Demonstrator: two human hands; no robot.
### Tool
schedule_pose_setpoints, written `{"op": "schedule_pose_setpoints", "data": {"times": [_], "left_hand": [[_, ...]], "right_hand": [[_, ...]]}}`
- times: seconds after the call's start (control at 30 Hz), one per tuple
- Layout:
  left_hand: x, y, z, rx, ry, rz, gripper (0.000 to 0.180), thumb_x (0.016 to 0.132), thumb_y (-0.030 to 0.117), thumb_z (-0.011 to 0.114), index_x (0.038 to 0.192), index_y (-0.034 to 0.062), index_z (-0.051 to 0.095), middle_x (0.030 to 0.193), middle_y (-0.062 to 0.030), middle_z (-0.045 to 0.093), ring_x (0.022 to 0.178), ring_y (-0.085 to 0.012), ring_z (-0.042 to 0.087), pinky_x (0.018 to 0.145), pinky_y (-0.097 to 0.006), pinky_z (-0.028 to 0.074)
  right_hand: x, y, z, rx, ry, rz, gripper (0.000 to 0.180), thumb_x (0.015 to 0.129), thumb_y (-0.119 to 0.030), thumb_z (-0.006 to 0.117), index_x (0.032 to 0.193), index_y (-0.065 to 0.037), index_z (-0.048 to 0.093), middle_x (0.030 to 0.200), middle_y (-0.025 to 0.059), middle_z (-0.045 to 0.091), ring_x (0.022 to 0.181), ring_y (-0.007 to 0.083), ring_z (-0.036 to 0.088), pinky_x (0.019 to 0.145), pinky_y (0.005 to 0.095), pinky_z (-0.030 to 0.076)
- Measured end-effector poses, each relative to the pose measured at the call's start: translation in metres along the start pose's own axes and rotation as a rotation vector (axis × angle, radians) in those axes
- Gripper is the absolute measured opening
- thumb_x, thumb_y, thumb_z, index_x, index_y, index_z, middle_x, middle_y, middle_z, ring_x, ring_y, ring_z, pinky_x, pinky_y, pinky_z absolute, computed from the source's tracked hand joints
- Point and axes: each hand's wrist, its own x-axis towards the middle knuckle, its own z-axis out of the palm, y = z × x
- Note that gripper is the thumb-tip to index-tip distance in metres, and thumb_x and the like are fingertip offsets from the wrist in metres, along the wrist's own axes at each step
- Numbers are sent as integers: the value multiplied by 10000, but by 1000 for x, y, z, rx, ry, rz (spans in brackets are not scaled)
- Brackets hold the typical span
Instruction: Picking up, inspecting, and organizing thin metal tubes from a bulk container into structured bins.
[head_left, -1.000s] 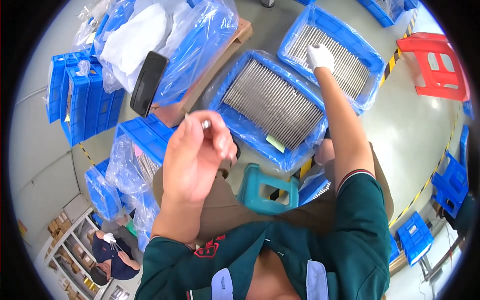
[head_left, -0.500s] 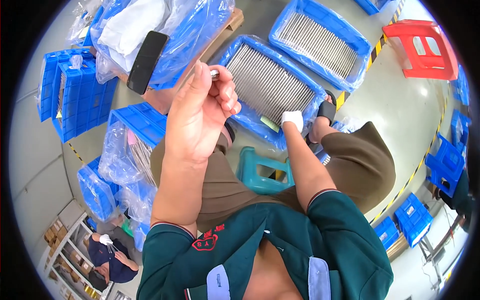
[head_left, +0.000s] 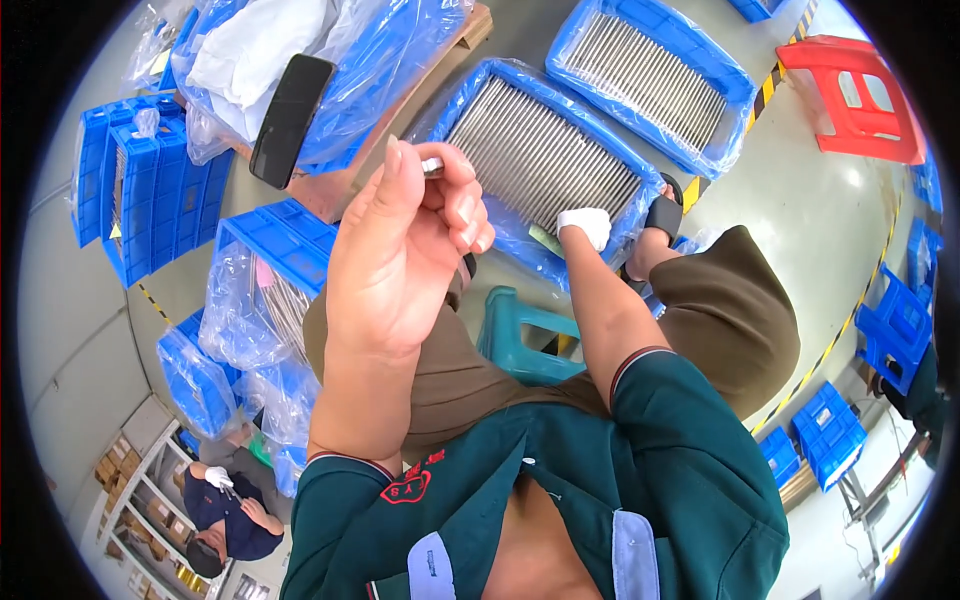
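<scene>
Apparently, handling is underway, with the amount left unclear: the bare left hand (head_left: 395,245) pinches a shiny silver metal piece (head_left: 432,167) aloft, while the white-gloved right hand (head_left: 587,228), its closure untellable, is at slim silver metal rods (head_left: 540,150) filling a blue, film-lined plastic crate (head_left: 512,232).

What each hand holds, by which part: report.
The left hand pinches a shiny metal piece, exact part unclear; for the gloved right hand, it cannot be told.

Rods (head_left: 545,150) lie in the near crate (head_left: 545,263), straight ahead; just beyond, to the right, the far crate (head_left: 672,38), rods inside too! Stool (head_left: 535,368) this side, pallet (head_left: 320,195) off left, bagged crate (head_left: 395,80) on top.
</scene>
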Motion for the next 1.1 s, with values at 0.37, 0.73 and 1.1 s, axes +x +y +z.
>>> {"op": "schedule_pose_setpoints", "data": {"times": [0.37,0.73,1.1], "left_hand": [[-4,5,9,70,-105,-18,399,969,414,369,937,45,517,730,-29,474,670,-136,427,630,-279,356],[-5,8,-3,-17,-47,6,404,956,393,421,947,5,535,754,-64,517,684,-143,488,653,-299,401],[-10,16,0,79,-36,9,396,979,401,341,910,49,509,725,-33,480,659,-138,427,624,-280,363]], "right_hand": [[-9,2,-14,10,-43,-74,309,685,-183,658,960,-44,633,1018,172,647,966,304,635,813,380,517],[-24,-7,-9,2,63,-85,146,765,-104,623,887,-24,628,941,149,655,892,302,657,754,380,545],[28,5,-2,-116,-256,-220,338,761,-222,543,1018,-31,650,1047,207,634,1007,344,611,850,412,487]]}}
